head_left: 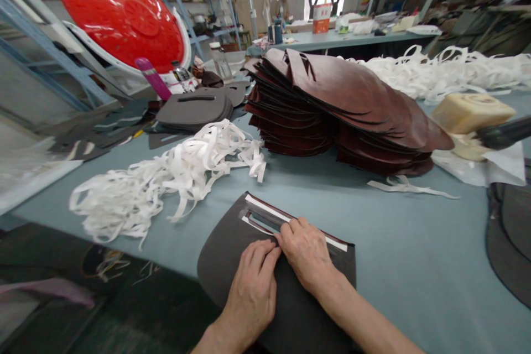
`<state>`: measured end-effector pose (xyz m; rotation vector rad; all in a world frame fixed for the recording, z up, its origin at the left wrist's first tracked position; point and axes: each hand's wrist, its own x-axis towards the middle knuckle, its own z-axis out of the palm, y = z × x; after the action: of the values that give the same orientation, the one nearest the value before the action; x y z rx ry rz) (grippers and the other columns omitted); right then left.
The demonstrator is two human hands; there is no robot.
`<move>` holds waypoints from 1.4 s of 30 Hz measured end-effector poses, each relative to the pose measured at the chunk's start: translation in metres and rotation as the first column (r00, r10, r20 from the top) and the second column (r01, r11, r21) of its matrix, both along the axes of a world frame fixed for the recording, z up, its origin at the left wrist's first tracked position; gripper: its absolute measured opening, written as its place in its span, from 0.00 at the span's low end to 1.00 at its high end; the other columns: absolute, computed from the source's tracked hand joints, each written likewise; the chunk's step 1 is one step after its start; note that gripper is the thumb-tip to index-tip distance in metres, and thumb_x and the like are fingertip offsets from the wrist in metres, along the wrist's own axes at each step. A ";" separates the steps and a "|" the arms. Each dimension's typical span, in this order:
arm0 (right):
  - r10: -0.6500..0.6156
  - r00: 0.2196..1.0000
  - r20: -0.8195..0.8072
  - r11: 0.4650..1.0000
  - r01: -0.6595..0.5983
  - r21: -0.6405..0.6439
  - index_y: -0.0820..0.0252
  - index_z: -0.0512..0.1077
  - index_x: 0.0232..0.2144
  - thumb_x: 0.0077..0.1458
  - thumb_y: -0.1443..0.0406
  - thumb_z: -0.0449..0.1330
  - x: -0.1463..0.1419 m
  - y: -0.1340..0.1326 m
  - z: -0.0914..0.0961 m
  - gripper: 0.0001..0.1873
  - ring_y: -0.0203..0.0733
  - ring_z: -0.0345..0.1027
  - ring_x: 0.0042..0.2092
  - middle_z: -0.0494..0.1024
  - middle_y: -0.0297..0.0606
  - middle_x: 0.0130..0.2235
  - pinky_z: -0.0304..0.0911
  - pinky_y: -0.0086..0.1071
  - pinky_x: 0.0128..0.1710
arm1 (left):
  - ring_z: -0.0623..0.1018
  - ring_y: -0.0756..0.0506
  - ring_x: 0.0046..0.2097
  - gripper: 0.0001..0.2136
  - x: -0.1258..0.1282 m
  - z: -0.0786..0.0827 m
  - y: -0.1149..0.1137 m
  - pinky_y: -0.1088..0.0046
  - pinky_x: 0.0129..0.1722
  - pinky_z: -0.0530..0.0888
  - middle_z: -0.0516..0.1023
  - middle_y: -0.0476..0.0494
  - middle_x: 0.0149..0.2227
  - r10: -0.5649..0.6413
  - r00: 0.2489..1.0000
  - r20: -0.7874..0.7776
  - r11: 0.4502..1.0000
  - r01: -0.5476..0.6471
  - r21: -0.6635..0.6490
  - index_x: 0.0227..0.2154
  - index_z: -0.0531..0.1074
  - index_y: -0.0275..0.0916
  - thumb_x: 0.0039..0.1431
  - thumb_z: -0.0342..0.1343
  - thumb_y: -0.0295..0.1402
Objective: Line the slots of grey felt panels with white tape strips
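Hands are together on a dark grey, round-cornered flat panel [219, 260] lying on the blue-green bench [415, 254], front and centre. Left hand [254, 279]: fingers bunched side by side, tips at the near edge of the panel's long slot. Right hand [305, 249]: fingers curled, covering the slot's right part, thumb side almost meeting the left fingertips. Can't tell whether either one pinches the edge. White flat strips [267, 208] run along both sides of the slot; reddish-brown trim shows at the panel's far edge.

At the right edge of view: more dark grey curved panels [510, 238]. Left, beyond the hands: tangled heap of white ribbon-like strips [174, 174]. Past that, stacked dark grey slotted panels [194, 108]. Centre: tall stack of glossy brown leather-like pieces [357, 88], pale yellow block [473, 110] just right of it. Behind left: big red oval white-rimmed plastic item [120, 11], tilted. Farther back: red-and-white box [321, 18] on another bench [305, 41].
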<state>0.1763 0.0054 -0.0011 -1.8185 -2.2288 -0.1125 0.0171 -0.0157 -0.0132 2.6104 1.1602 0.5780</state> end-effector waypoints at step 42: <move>-0.037 0.992 -0.123 0.985 0.057 0.162 0.59 0.71 0.32 0.60 0.67 0.55 0.080 -0.107 -0.005 0.06 0.44 0.60 0.37 0.71 0.40 0.34 0.56 0.36 0.35 | 0.73 0.51 0.29 0.07 -0.059 0.072 0.145 0.73 0.33 0.73 0.71 0.52 0.25 0.650 0.330 0.685 0.672 0.173 -0.720 0.26 0.66 0.38 0.46 0.60 0.29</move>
<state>0.2567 -0.1020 -0.0057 -1.7427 -2.0317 -0.1865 -0.0419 0.1297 0.0592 0.9982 1.0286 1.1804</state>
